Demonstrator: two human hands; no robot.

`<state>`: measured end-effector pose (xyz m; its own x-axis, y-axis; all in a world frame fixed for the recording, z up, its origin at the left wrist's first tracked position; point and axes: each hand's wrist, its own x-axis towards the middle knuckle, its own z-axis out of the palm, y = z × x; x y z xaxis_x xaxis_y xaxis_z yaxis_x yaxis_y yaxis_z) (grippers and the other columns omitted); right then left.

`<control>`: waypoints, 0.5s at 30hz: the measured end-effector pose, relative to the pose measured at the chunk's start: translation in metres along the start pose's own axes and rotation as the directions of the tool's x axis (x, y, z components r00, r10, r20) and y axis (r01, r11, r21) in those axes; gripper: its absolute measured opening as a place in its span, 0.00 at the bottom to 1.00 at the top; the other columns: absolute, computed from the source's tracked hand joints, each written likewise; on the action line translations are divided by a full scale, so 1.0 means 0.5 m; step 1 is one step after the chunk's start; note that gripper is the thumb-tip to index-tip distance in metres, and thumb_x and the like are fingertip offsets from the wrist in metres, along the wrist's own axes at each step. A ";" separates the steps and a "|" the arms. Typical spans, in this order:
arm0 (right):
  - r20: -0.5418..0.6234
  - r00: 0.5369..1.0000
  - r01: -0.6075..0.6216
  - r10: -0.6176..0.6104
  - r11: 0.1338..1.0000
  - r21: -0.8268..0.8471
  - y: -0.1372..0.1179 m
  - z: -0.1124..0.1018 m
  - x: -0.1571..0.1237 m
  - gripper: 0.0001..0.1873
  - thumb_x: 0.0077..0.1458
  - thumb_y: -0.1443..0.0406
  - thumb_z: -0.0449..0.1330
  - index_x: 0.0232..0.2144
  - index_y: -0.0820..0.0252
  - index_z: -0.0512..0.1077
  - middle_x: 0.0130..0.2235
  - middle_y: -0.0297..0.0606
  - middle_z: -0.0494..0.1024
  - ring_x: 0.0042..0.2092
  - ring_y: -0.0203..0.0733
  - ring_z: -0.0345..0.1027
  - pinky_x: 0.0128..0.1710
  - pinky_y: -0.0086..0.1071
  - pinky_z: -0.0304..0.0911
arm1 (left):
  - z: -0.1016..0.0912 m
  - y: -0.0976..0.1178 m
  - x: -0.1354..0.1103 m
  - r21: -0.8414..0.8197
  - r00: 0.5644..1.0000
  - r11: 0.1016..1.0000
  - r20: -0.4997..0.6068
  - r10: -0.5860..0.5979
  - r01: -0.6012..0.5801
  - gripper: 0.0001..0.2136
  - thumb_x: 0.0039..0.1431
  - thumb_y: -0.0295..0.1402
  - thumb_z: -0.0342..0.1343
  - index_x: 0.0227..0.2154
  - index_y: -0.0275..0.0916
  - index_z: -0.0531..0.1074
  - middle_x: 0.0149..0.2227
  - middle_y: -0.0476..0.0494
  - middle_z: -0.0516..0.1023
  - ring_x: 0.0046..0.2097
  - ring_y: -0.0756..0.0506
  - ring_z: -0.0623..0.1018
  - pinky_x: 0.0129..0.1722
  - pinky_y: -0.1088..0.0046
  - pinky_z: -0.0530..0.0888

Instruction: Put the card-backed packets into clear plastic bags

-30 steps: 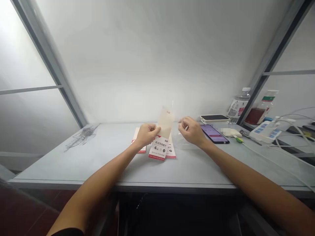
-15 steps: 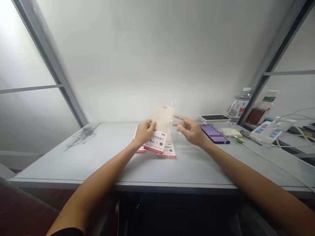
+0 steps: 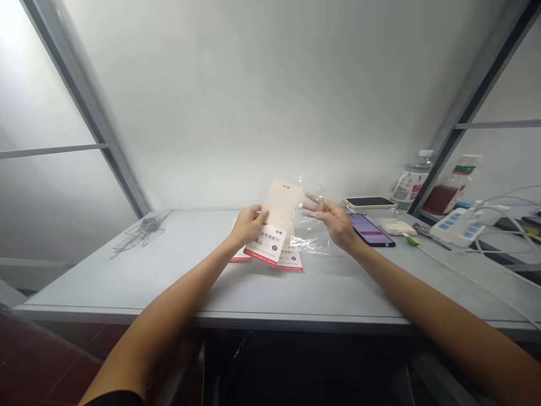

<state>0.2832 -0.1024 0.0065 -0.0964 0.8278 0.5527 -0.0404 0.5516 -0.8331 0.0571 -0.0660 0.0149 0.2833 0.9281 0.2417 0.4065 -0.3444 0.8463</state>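
My left hand [image 3: 249, 225] pinches the left edge of a ruler-set packet [image 3: 281, 206], a pale peach sheet with a white-and-red printed label at its lower end. It is held tilted above the desk. Just right of it, a clear plastic pouch [image 3: 313, 239] with small round white snap buttons stands out, creased and shiny. My right hand [image 3: 333, 223] is at this pouch, thumb and fingers around its plastic, forefinger stretched toward the packet. Another labelled packet [image 3: 291, 260] lies beneath on the desk, with a red-edged one [image 3: 240, 259] partly hidden at the left.
Right of my right hand lie a lit phone [image 3: 369, 231], another phone on a white box [image 3: 369, 203], a white adapter [image 3: 397, 227] and a power strip [image 3: 459, 225] with cables. Two bottles [image 3: 412, 180] stand behind. Black scribbles [image 3: 141, 231] mark the desk's left side.
My right hand has shifted slightly right, and the clear pouch now spreads out more visibly beside the packet. My left hand keeps its hold, with the packet tilted a little differently.
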 end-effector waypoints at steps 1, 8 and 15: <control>-0.008 1.000 -0.003 0.003 1.000 0.009 0.001 -0.001 0.002 0.14 0.49 0.61 0.57 0.20 0.59 0.58 0.59 0.40 0.62 0.54 0.51 0.63 0.50 0.46 0.61 | 0.000 0.000 0.000 -0.026 1.000 1.000 0.009 0.004 -0.004 0.18 0.55 0.48 0.47 0.36 0.38 0.68 0.27 0.46 0.76 0.25 0.50 0.75 0.21 0.79 0.67; -0.066 0.997 -0.026 0.034 0.992 0.127 -0.001 -0.008 0.016 0.07 0.51 0.62 0.50 0.35 0.55 0.62 0.54 0.39 0.68 0.50 0.46 0.67 0.50 0.45 0.62 | -0.002 0.002 -0.003 -0.193 0.993 0.981 0.109 0.045 -0.024 0.18 0.54 0.49 0.49 0.36 0.38 0.67 0.27 0.46 0.75 0.25 0.49 0.75 0.20 0.77 0.68; -0.026 0.970 -0.239 0.242 0.967 0.088 0.000 -0.004 0.020 0.20 0.54 0.55 0.47 0.47 0.57 0.62 0.47 0.43 0.72 0.44 0.47 0.72 0.44 0.44 0.67 | 0.005 0.003 -0.005 -0.118 0.995 0.993 0.098 0.013 -0.002 0.18 0.55 0.49 0.47 0.37 0.38 0.67 0.28 0.46 0.75 0.25 0.50 0.74 0.20 0.77 0.68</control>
<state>0.2841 -0.0941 0.0121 -0.0773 0.9390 0.3350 -0.1035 0.3266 -0.9395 0.0593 -0.0693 0.0143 0.3728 0.9050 0.2051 0.3007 -0.3270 0.8959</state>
